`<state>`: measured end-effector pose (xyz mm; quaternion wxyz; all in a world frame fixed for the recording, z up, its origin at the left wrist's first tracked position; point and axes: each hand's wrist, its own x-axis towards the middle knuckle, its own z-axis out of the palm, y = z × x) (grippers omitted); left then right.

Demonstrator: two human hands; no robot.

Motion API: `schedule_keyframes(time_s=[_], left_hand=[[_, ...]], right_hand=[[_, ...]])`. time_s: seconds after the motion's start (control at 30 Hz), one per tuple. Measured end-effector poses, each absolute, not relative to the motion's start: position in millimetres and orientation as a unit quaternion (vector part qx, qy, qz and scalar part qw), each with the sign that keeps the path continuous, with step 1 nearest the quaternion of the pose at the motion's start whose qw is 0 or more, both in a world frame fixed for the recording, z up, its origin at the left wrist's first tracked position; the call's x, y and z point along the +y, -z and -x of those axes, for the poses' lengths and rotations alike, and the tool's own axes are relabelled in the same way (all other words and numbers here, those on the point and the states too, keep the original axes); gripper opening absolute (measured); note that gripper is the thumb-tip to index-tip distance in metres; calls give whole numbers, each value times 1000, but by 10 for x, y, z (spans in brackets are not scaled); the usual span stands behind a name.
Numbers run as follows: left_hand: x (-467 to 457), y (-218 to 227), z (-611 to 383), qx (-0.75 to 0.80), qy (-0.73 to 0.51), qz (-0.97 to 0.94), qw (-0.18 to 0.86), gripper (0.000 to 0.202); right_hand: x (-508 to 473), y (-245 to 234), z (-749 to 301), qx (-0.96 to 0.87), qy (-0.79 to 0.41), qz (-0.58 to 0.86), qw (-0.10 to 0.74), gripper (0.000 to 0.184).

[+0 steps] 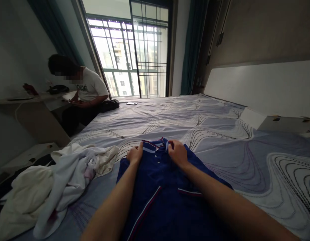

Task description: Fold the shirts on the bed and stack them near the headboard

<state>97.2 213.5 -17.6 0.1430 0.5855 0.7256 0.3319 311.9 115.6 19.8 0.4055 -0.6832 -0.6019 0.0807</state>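
Observation:
A dark blue polo shirt (155, 174) lies front up on the bed, its collar (158, 144) at the far end and its striped sleeve edges folded in over the front. My left hand (135, 154) is closed on the left side of the collar, thumb and fingers pinching the cloth. At the collar's right side, my right hand (177, 152) grips the fabric with bent fingers. Two small white buttons show on the placket between my hands. The lower part of the shirt runs out of view below.
Crumpled white and cream clothes (77, 174) lie left of the shirt. The patterned bedsheet (165, 117) stretches to the window. A phone (131, 103) rests at the far edge, near a seated person (91, 87). White boxes (275, 120) stand on the right.

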Motion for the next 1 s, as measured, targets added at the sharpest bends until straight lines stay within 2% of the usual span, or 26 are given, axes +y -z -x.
schedule_keyframes(time_s=[0.07,0.17,0.23,0.33,0.43,0.53,0.63,0.73,0.87,1.0], left_hand=[[2099,316,-1051,724,-340,-585,136,54],[2116,423,-995,704,-351,-599,150,44],[2184,439,-929,681,-362,-614,165,34],[2304,452,-902,646,-387,-633,181,29],[2359,482,-954,632,-401,-638,183,25],[2298,457,-1024,643,-398,-632,171,22],[2130,313,-1126,666,-371,-642,76,33],[1922,159,-1304,647,-303,-700,2,26],[1756,237,-1557,559,-216,-799,56,47],[1757,481,-1624,493,-169,-854,15,58]], right_hand=[[1657,-179,-3302,-582,-109,739,321,34],[2136,77,-3401,-598,-169,748,233,44],[2276,297,-3398,-625,-144,728,244,39],[2349,514,-3405,-655,-126,675,315,30],[2390,563,-3432,-637,-104,677,353,33],[2415,541,-3404,-625,-50,724,288,34],[2400,515,-3334,-639,-9,735,226,31],[2371,503,-3297,-639,15,738,216,31],[2368,518,-3307,-642,21,736,216,34],[2376,541,-3256,-631,37,744,219,41]])
